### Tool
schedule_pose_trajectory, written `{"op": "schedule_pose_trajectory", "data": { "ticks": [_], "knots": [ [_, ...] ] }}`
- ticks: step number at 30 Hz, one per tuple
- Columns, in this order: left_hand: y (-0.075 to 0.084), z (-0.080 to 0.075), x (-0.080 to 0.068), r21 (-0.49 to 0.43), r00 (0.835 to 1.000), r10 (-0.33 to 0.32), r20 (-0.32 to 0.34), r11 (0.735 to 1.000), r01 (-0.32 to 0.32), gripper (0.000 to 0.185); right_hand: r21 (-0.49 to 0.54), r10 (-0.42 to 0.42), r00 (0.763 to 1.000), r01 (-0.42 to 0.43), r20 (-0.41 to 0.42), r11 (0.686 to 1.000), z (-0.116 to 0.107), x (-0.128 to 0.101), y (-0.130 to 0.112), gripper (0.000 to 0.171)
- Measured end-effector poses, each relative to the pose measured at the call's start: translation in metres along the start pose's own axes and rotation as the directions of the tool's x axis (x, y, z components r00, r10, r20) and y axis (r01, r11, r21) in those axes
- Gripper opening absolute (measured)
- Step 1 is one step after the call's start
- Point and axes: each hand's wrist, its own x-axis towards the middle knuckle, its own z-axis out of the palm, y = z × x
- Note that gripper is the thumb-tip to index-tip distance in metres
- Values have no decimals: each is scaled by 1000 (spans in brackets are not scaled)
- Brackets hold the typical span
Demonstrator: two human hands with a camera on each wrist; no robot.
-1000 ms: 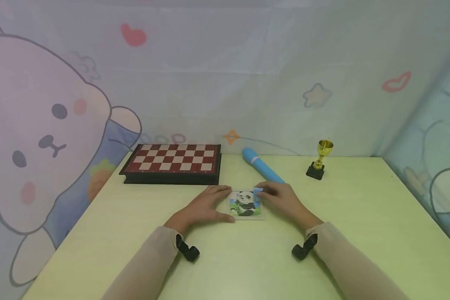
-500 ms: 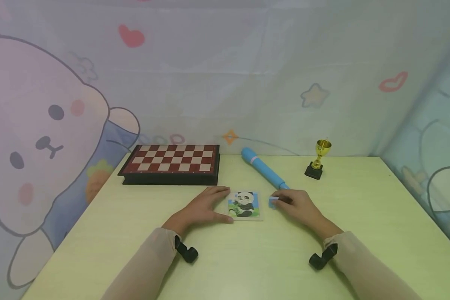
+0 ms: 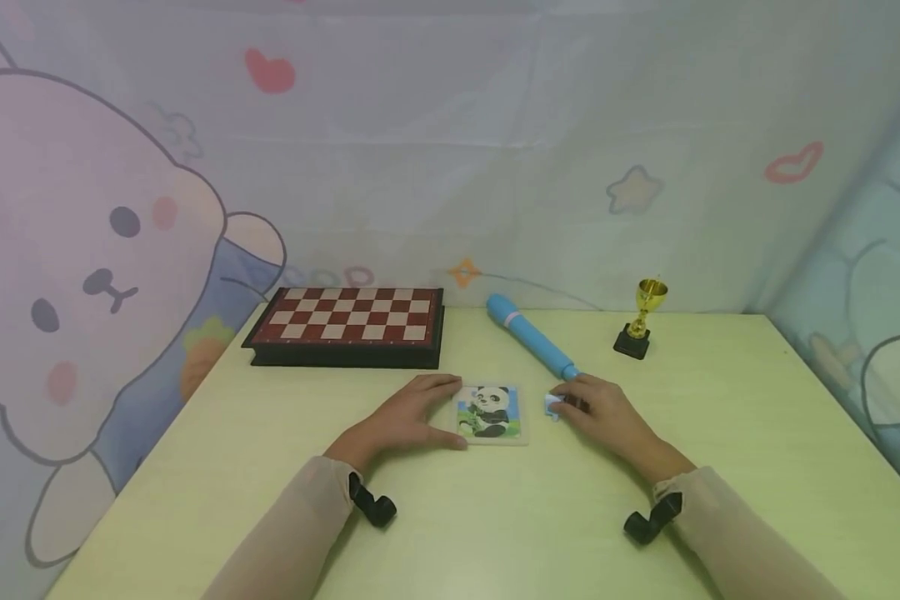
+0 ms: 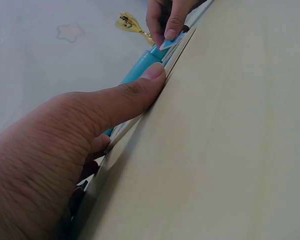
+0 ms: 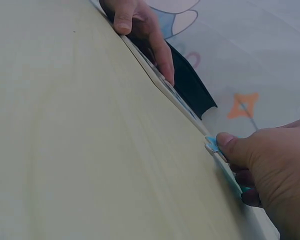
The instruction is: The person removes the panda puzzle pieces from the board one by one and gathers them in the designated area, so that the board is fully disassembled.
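Observation:
A small square panda puzzle (image 3: 490, 412) lies flat on the yellow-green table (image 3: 495, 533). My left hand (image 3: 441, 410) holds its left side, thumb on the near edge and fingers along the far edge. The left thumb (image 4: 140, 90) presses against the puzzle's rim (image 5: 176, 97). Just right of the puzzle, my right hand (image 3: 564, 406) pinches a small blue puzzle piece (image 3: 551, 406) low over the table. The same piece (image 5: 211, 143) shows under the right thumb (image 5: 235, 147), and again as the piece (image 4: 168, 43) at the right hand's fingertips (image 4: 172, 31).
A blue cylinder (image 3: 532, 337) lies slantwise behind my right hand. A folded chessboard (image 3: 348, 325) sits at the back left, a small gold trophy (image 3: 642, 318) at the back right. Cartoon-printed cloth walls (image 3: 105, 250) enclose the table on three sides.
My right hand has drawn the blue piece off the puzzle's upper right corner and moved it right, down beside the puzzle. The left hand has kept its hold.

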Motion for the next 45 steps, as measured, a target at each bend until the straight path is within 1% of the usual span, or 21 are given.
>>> {"op": "schedule_pose_trajectory", "data": {
  "ticks": [5, 11, 16, 23, 33, 37, 40, 42, 45],
  "knots": [
    [-2, 2, 0, 1, 1000, 7, 1, 1000, -7, 104, -41, -64, 998, 63, -21, 997, 5, -2, 3, 19],
    [-1, 1, 0, -11, 1000, 6, -6, 1000, -6, 102, -80, -81, 997, 80, -17, 994, 6, 0, 2, 16],
    [-1, 1, 0, -1, 1000, 2, 7, 1000, -2, 103, -107, -103, 995, 101, -13, 989, 6, -1, 0, 14],
    [-1, 3, -1, -7, 1000, 1, 4, 1000, -1, 103, -109, -88, 996, 87, -4, 990, 6, -1, -3, 14],
    [1, 7, -4, -13, 1000, 5, 6, 1000, -5, 104, -105, -93, 995, 89, -26, 990, 7, -4, -4, 13],
    [-1, 7, -4, 8, 1000, 11, -2, 1000, -11, 105, -55, -99, 991, 94, -91, 994, 10, -3, -7, 15],
    [-2, 6, -2, 17, 1000, 17, -13, 1000, -17, 104, 9, -92, 987, 94, -134, 996, 14, 2, -16, 17],
    [-2, 4, -1, 15, 1000, 21, -16, 1000, -21, 104, 57, -90, 988, 98, -121, 994, 19, 7, -25, 17],
    [-2, 0, 0, 14, 1000, 19, -14, 1000, -19, 105, 100, -89, 995, 92, -38, 991, 31, 19, -39, 20]
  ]
}}
